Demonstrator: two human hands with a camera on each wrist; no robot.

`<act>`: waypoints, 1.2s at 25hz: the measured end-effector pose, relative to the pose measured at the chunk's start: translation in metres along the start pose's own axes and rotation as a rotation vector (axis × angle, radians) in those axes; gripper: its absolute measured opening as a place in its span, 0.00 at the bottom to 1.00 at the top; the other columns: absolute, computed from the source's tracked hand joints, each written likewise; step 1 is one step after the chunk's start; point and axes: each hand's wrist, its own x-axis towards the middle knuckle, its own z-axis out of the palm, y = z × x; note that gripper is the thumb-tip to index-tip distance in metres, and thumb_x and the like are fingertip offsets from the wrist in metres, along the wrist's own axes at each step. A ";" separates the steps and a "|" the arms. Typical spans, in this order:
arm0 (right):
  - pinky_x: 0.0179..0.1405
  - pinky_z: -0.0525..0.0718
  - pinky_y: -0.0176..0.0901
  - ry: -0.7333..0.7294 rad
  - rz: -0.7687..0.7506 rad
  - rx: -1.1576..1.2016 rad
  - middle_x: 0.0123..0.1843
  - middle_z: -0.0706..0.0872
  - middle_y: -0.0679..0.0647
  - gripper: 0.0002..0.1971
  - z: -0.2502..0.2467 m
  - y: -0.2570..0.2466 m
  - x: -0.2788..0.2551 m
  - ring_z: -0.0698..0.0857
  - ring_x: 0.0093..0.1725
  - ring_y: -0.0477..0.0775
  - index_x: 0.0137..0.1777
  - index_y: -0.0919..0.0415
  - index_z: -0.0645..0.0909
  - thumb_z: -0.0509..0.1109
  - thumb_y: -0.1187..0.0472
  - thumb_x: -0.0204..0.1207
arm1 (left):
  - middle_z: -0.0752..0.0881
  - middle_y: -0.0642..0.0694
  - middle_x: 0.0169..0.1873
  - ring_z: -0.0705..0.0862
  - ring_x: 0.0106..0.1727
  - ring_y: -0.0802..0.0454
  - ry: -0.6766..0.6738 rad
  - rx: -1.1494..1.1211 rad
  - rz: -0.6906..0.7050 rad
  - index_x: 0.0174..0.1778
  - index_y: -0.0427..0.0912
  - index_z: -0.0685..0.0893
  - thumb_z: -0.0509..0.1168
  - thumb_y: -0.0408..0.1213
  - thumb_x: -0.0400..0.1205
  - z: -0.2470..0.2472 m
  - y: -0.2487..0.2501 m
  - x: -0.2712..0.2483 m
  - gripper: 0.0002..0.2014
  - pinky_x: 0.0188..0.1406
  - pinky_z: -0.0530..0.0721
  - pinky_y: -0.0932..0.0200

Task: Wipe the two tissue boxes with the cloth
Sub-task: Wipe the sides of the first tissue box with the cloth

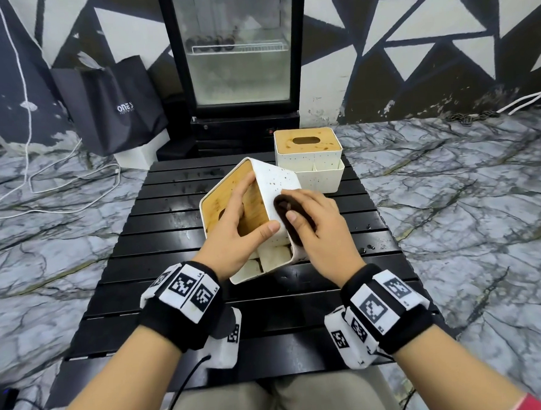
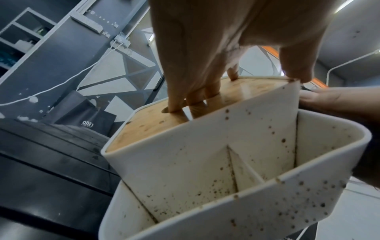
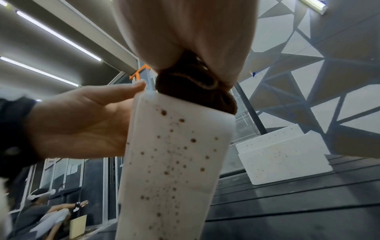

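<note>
A white tissue box [image 1: 273, 176] with a bamboo lid and brown speckles is tipped on its side at the middle of the black slatted table [image 1: 168, 217]. My left hand [image 1: 242, 225] grips it, fingers on the bamboo lid [image 2: 236, 95] and thumb on the white side. My right hand [image 1: 315, 230] holds a bunched dark brown cloth [image 1: 283, 208] against the box's speckled white side [image 3: 176, 154]. The cloth [image 3: 195, 91] sits at the box's upper edge under my right fingers. A second, upright tissue box [image 1: 309, 158] stands behind, also speckled.
A glass-door fridge [image 1: 237, 48] stands beyond the table's far edge, with a dark paper bag [image 1: 111, 103] to its left. White cables [image 1: 55, 183] lie on the marble floor. Water drops [image 1: 368, 248] dot the table at right. A seated person [image 3: 47, 216] shows low in the right wrist view.
</note>
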 end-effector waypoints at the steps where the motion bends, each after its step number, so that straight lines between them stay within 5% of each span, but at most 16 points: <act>1: 0.62 0.59 0.19 0.010 -0.003 -0.011 0.62 0.77 0.44 0.19 0.001 0.000 -0.004 0.70 0.64 0.50 0.67 0.52 0.76 0.59 0.55 0.77 | 0.70 0.56 0.75 0.72 0.74 0.57 0.014 -0.019 -0.007 0.78 0.66 0.55 0.70 0.54 0.70 0.000 0.001 0.000 0.42 0.75 0.72 0.48; 7: 0.64 0.60 0.21 -0.046 -0.028 0.017 0.64 0.78 0.46 0.19 0.004 -0.002 0.002 0.68 0.64 0.45 0.67 0.52 0.76 0.59 0.54 0.77 | 0.72 0.69 0.69 0.74 0.71 0.62 0.050 -0.077 -0.025 0.78 0.63 0.57 0.71 0.53 0.68 -0.002 0.004 0.000 0.43 0.72 0.74 0.56; 12: 0.66 0.64 0.36 -0.012 0.052 -0.006 0.66 0.78 0.49 0.19 0.001 0.015 0.004 0.69 0.66 0.50 0.67 0.54 0.76 0.59 0.55 0.77 | 0.74 0.51 0.72 0.76 0.71 0.51 0.071 -0.094 -0.065 0.74 0.72 0.59 0.72 0.53 0.68 -0.004 0.005 -0.002 0.40 0.71 0.77 0.45; 15: 0.65 0.61 0.27 -0.005 0.070 -0.009 0.65 0.77 0.47 0.20 0.002 0.019 -0.006 0.68 0.66 0.45 0.68 0.54 0.75 0.57 0.55 0.77 | 0.70 0.50 0.76 0.71 0.75 0.47 0.101 -0.106 -0.111 0.72 0.78 0.55 0.70 0.55 0.66 -0.007 0.005 -0.003 0.42 0.73 0.73 0.43; 17: 0.64 0.57 0.18 0.012 0.048 -0.011 0.63 0.76 0.44 0.20 0.004 0.017 -0.012 0.66 0.64 0.41 0.68 0.55 0.75 0.57 0.56 0.77 | 0.69 0.48 0.76 0.71 0.75 0.45 0.120 -0.125 -0.121 0.71 0.80 0.54 0.69 0.52 0.68 -0.006 0.005 -0.003 0.40 0.67 0.79 0.53; 20: 0.65 0.54 0.16 0.037 0.008 -0.043 0.62 0.75 0.44 0.19 0.007 0.012 -0.017 0.65 0.64 0.41 0.68 0.57 0.76 0.58 0.58 0.77 | 0.71 0.39 0.74 0.70 0.72 0.31 0.147 -0.174 -0.128 0.72 0.75 0.55 0.67 0.41 0.79 -0.004 0.003 -0.003 0.36 0.40 0.81 0.75; 22: 0.66 0.55 0.18 0.041 -0.018 -0.068 0.63 0.78 0.49 0.19 0.009 0.010 -0.014 0.67 0.64 0.46 0.67 0.57 0.76 0.59 0.58 0.77 | 0.71 0.43 0.75 0.72 0.72 0.36 0.138 -0.190 -0.104 0.74 0.74 0.54 0.67 0.42 0.78 -0.003 0.001 -0.004 0.36 0.42 0.81 0.74; 26: 0.65 0.56 0.21 0.019 -0.035 -0.079 0.65 0.79 0.52 0.19 0.008 0.009 0.001 0.69 0.66 0.51 0.67 0.57 0.76 0.59 0.57 0.77 | 0.71 0.52 0.75 0.73 0.74 0.49 0.094 -0.189 -0.085 0.71 0.82 0.55 0.69 0.54 0.68 -0.001 0.003 -0.009 0.39 0.61 0.83 0.55; 30: 0.65 0.58 0.27 0.031 0.010 -0.076 0.66 0.78 0.52 0.20 0.006 0.014 0.005 0.69 0.66 0.53 0.68 0.56 0.76 0.57 0.56 0.76 | 0.71 0.47 0.75 0.74 0.73 0.51 0.116 -0.228 -0.090 0.70 0.79 0.56 0.71 0.45 0.73 -0.002 0.003 -0.015 0.39 0.51 0.84 0.63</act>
